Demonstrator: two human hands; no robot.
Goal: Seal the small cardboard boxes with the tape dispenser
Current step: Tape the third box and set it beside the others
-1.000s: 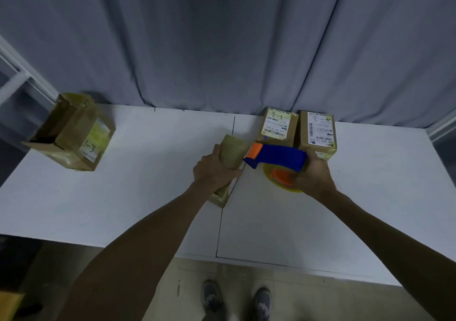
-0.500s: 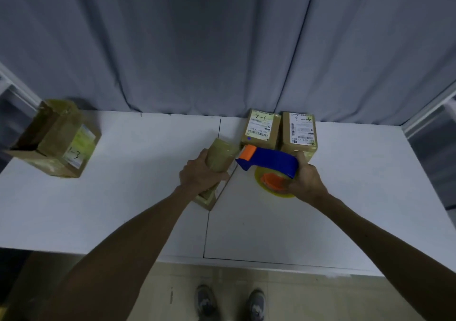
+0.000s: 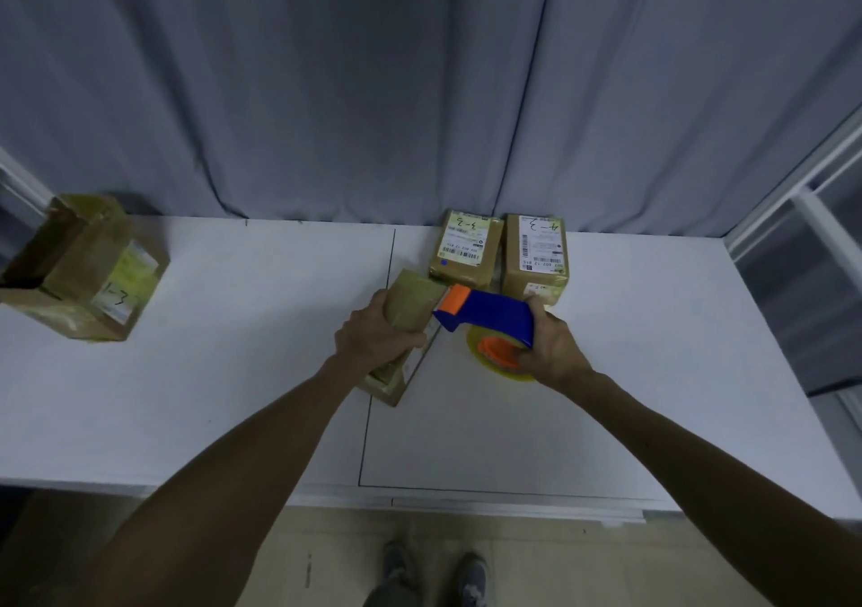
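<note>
Four small cardboard boxes sit on the white surface, with one tape dispenser. The left hand grips the near box at the centre, fingers curled over its top. The right hand is wrapped round the blue dispenser's handle, its orange nose at that box's right edge (contact unclear). Two labelled boxes stand side by side just behind. The fourth box, with an open end, lies well apart at far left.

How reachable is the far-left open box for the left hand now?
Probably yes: only white table lies between it and the open box, though the left hand is gripping a small box.
</note>
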